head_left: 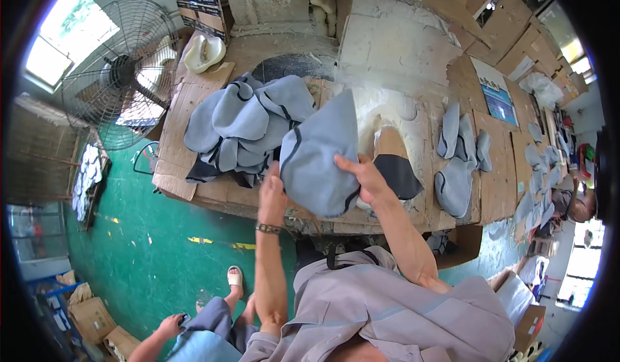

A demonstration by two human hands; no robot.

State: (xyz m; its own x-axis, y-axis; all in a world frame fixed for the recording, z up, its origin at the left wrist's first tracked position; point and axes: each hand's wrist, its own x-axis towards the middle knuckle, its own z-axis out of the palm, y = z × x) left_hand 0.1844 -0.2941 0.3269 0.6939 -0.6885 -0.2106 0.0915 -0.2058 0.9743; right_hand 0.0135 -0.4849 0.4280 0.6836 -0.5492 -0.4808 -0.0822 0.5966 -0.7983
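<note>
Subject item: a grey, soft fabric piece with a pointed top, rounded lower edge and black edge trim, held raised in front of the cardboard-covered counter. The right hand pinches its right side, thumb on the face, the other fingers mostly hidden behind. The left hand is curled at the left edge; whether it pinches the cloth cannot be told.

Left on the counter: a loose, overlapping heap of similar grey fabric pieces with black trim; its lower layers are covered, so no count is possible. Just right of the held piece lies 1 flat, rounded tan-and-black form, partly obscured by the right hand. Pale, powdery residue marks the surface behind.

Markings: 1 blue-and-white printed sheet, text too small to read. Far-right items blur toward the dark fisheye rim.
</note>
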